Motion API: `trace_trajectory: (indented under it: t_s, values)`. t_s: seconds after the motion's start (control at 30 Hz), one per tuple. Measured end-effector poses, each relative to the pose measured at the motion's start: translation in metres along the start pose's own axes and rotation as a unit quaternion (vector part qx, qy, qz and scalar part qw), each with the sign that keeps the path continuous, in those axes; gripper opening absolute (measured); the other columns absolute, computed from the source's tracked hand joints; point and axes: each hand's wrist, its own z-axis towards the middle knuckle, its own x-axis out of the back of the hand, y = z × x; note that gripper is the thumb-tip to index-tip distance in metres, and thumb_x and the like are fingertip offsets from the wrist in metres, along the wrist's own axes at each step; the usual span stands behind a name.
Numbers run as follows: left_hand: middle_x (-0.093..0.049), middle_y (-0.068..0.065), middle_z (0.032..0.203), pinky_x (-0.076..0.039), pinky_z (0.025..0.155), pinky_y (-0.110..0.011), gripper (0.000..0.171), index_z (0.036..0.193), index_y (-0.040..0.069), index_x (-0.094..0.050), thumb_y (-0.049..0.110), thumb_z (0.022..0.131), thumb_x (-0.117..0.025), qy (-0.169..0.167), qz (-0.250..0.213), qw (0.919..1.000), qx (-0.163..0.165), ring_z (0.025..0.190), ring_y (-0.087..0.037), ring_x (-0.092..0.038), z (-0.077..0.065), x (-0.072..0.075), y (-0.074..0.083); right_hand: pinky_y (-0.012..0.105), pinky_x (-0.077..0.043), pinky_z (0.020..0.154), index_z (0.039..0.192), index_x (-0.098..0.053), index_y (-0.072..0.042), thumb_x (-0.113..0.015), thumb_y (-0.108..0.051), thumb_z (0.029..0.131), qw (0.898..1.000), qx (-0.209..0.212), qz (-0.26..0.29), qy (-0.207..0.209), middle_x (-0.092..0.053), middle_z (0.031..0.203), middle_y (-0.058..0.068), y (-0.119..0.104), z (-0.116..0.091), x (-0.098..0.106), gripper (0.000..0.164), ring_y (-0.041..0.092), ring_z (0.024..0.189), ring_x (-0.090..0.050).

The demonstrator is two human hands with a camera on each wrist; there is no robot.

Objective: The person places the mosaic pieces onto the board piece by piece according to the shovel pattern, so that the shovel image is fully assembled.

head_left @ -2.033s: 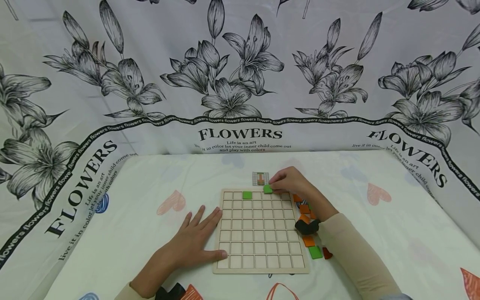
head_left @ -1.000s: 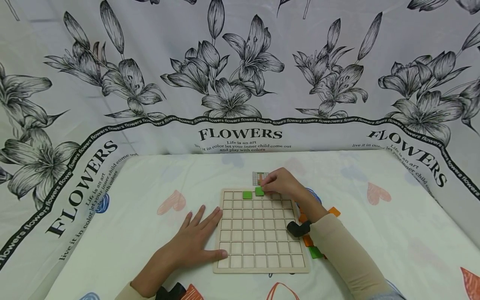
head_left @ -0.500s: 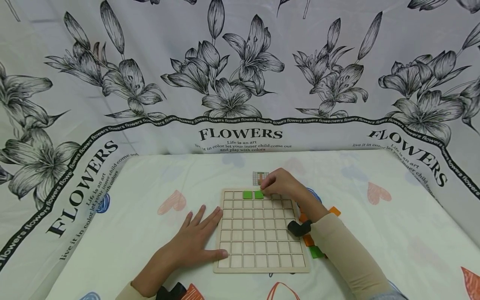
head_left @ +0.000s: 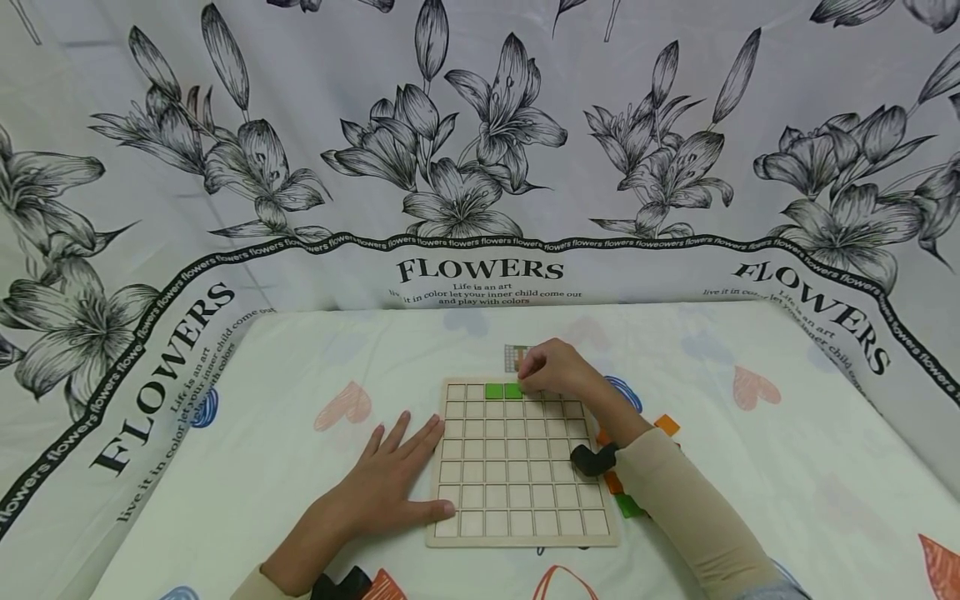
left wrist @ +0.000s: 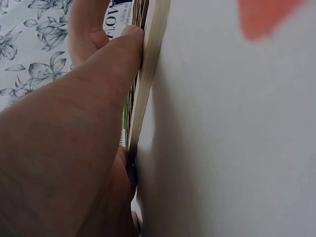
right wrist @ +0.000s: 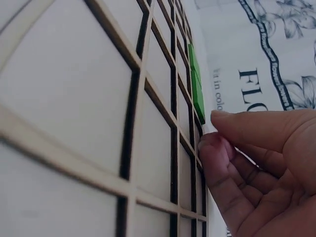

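A light wooden grid board (head_left: pixel 522 540) lies flat on the cloth. Two green square tiles (head_left: pixel 494 391) sit side by side in its far row; the right wrist view also shows the green tiles (right wrist: pixel 197 96), edges slightly above the frame. My left hand (head_left: pixel 386 475) is spread at the board's left side, thumb resting on the rim and fingertips touching the edge. Over the far row is my right hand (head_left: pixel 562 369), its fingertips beside the right-hand tile. In the right wrist view, thumb and bent fingers (right wrist: pixel 217 158) stand apart with nothing between them.
A small pattern card (head_left: pixel 513 358) lies behind the board, partly covered by the right hand. Loose orange tiles (head_left: pixel 667 425) and a green tile (head_left: pixel 628 505) lie right of the board, partly behind the right arm. A flower-printed curtain (head_left: pixel 480 167) hangs behind.
The right hand carried a green tile leftward and set it into the far row. It now lies against the first green tile, and the fingers have let go. The left hand stayed still.
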Motion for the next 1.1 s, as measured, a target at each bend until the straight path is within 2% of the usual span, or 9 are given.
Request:
trace_trajectory:
  t_s: [0.17,0.3,0.4,0.53,0.73,1.0,1.1]
  values:
    - [-0.022,0.000,0.165,-0.006,0.115,-0.065,0.105,0.161,0.014,-0.026,0.080,0.084,-0.052,0.001,-0.005,1.0000,0.001,0.151,-0.038,-0.007,0.000,0.000,0.000,0.035,-0.052,0.076,0.093,-0.076,-0.009,-0.072,-0.014,0.093,1.000,0.009,0.005,0.002,-0.071,0.091,-0.001,0.003,-0.006,0.004,0.006,0.018,0.084,-0.062]
    - [-0.022,0.000,0.165,-0.005,0.115,-0.065,0.105,0.161,0.015,-0.025,0.081,0.083,-0.051,0.002,-0.004,1.0000,0.001,0.152,-0.037,-0.007,0.001,-0.002,0.001,0.037,-0.051,0.080,0.093,-0.078,-0.011,-0.071,-0.015,0.094,1.000,-0.001,-0.019,0.022,-0.072,0.091,-0.001,0.008,-0.018,0.016,0.008,0.018,0.087,-0.063]
    - [-0.021,0.001,0.165,-0.005,0.115,-0.065,0.105,0.161,0.015,-0.024,0.082,0.083,-0.050,0.001,-0.005,1.0000,0.001,0.152,-0.037,-0.006,0.002,-0.002,0.001,0.036,-0.052,0.076,0.092,-0.078,-0.010,-0.072,-0.016,0.093,0.998,-0.015,-0.039,0.042,-0.071,0.089,-0.001,0.017,-0.030,0.029,0.009,0.019,0.085,-0.061]
    - [-0.020,0.000,0.166,-0.004,0.116,-0.064,0.105,0.161,0.014,-0.023,0.081,0.084,-0.051,-0.003,-0.009,1.0000,0.001,0.152,-0.037,-0.005,0.001,-0.002,0.000,0.034,-0.053,0.069,0.093,-0.077,-0.007,-0.071,-0.015,0.094,0.998,-0.023,-0.045,0.047,-0.071,0.086,0.002,0.034,-0.046,0.046,0.011,0.021,0.078,-0.060]
    - [-0.021,-0.001,0.166,-0.005,0.116,-0.064,0.104,0.161,0.014,-0.024,0.079,0.084,-0.052,0.000,-0.014,0.9999,0.001,0.152,-0.037,-0.005,-0.001,0.000,-0.001,0.035,-0.053,0.072,0.094,-0.076,-0.005,-0.068,-0.011,0.095,0.996,-0.020,-0.078,0.043,-0.069,0.084,0.001,0.054,-0.075,0.063,0.010,0.018,0.076,-0.061]
    - [-0.020,0.000,0.166,-0.005,0.116,-0.064,0.104,0.161,0.014,-0.023,0.080,0.085,-0.051,-0.001,-0.016,0.9999,0.002,0.152,-0.036,-0.005,-0.001,-0.002,-0.001,0.038,-0.056,0.076,0.096,-0.076,-0.007,-0.070,-0.009,0.092,0.987,-0.055,-0.135,0.066,-0.069,0.090,0.002,0.059,-0.102,0.074,0.007,0.021,0.083,-0.058]
    - [-0.020,0.000,0.166,-0.005,0.116,-0.064,0.104,0.161,0.014,-0.023,0.080,0.085,-0.051,0.001,-0.011,0.9999,0.000,0.152,-0.037,-0.005,0.000,-0.001,-0.001,0.039,-0.056,0.077,0.097,-0.075,-0.006,-0.071,-0.007,0.090,0.986,-0.065,-0.143,0.056,-0.068,0.091,0.003,0.060,-0.109,0.079,0.008,0.022,0.083,-0.058]
